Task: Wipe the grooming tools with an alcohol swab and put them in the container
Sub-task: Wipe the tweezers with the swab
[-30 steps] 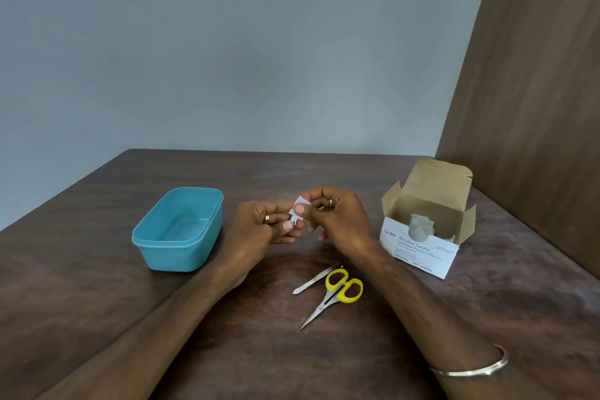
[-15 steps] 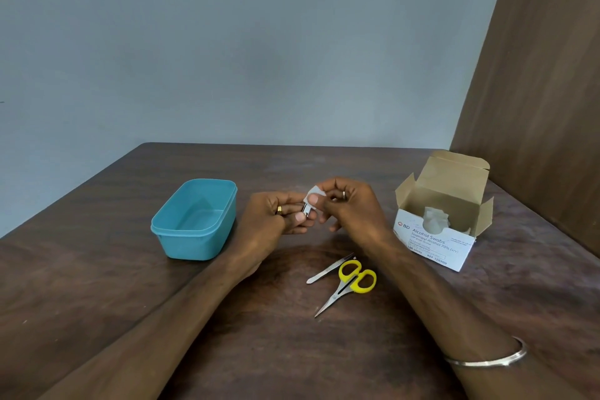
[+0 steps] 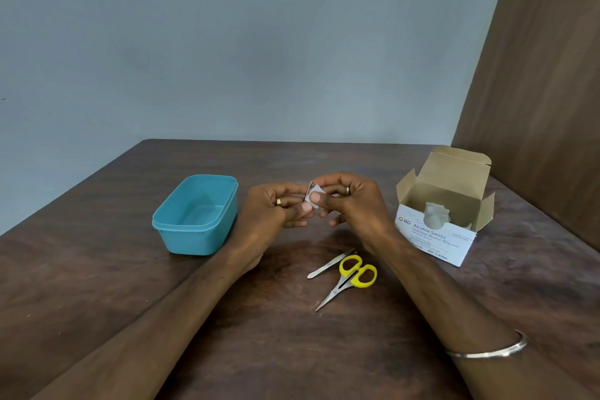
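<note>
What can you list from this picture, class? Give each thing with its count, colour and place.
Rectangular plastic container: one, teal, table left.
Small metal tool: one, silver, held in left hand.
White alcohol swab: one, pinched against tool.
Metal tweezers: one, silver, table centre.
Yellow-handled scissors: one, beside tweezers.
Cardboard swab box: one, white, open, table right.
Wooden table: one, dark brown.
Left hand: grip on tool.
Right hand: grip on swab.

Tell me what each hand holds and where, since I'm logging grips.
The left hand pinches a small metal tool by its near end; which tool is unclear. The right hand pinches a white swab against its tip.
</note>
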`<control>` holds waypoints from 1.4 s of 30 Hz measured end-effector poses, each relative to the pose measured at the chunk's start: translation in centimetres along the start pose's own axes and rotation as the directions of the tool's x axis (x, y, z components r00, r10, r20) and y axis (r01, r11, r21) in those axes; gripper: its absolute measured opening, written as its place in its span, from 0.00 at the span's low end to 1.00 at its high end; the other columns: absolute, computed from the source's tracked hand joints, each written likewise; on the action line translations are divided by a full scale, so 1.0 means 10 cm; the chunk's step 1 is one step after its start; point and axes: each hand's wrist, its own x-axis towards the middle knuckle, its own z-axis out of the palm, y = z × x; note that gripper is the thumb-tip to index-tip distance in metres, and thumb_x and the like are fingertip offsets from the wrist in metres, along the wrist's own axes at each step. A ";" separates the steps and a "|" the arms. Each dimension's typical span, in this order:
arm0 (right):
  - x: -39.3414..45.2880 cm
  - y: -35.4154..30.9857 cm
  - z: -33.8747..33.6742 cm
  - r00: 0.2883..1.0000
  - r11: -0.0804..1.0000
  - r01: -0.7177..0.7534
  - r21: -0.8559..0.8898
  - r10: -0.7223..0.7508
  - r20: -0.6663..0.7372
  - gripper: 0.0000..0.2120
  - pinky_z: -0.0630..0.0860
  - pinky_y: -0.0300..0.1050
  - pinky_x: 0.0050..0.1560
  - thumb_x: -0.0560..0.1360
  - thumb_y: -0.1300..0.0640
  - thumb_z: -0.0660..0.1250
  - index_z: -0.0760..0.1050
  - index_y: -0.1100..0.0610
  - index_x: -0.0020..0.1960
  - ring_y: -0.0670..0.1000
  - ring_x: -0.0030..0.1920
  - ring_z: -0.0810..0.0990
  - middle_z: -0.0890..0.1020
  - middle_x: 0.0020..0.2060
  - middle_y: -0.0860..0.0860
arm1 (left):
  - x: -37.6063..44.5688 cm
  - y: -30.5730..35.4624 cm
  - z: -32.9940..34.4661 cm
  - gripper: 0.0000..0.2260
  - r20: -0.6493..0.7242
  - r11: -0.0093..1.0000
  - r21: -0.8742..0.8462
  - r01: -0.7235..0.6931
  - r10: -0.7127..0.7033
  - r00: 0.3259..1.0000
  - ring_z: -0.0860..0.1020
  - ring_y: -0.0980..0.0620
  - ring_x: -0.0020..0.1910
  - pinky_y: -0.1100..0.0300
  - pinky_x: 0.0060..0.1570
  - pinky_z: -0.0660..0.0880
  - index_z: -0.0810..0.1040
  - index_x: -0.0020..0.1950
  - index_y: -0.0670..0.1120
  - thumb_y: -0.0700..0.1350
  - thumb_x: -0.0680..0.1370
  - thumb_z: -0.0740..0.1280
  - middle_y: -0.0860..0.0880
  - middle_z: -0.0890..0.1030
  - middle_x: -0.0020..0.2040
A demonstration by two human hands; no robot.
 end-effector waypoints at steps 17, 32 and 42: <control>0.00 -0.06 0.08 0.994 0.994 0.110 0.028 -0.110 -0.013 0.14 0.75 0.44 0.32 0.68 0.68 0.78 0.79 0.54 0.48 0.47 0.34 0.78 0.85 0.36 0.53 | 0.08 -0.07 -0.01 0.09 -0.229 0.995 0.042 0.086 -0.074 0.971 0.86 0.44 0.36 0.54 0.36 0.83 0.75 0.58 0.46 0.38 0.79 0.68 0.40 0.85 0.38; -0.01 -0.05 0.06 0.992 0.950 -0.047 0.307 0.080 -0.095 0.09 0.82 0.46 0.31 0.73 0.69 0.73 0.80 0.60 0.50 0.56 0.39 0.87 0.83 0.39 0.56 | 0.03 -0.07 -0.03 0.10 -0.071 0.687 0.679 -0.258 0.411 0.909 0.78 0.60 0.42 0.68 0.39 0.72 0.84 0.50 0.53 0.51 0.71 0.77 0.57 0.81 0.43; -0.01 -0.07 0.06 0.991 0.959 -0.027 0.282 0.064 -0.121 0.11 0.83 0.46 0.32 0.72 0.68 0.75 0.80 0.60 0.52 0.57 0.42 0.87 0.83 0.44 0.60 | 0.00 -0.05 -0.03 0.08 -0.093 0.755 0.599 -0.265 0.395 0.914 0.81 0.63 0.38 0.66 0.40 0.77 0.85 0.51 0.54 0.49 0.72 0.76 0.60 0.83 0.38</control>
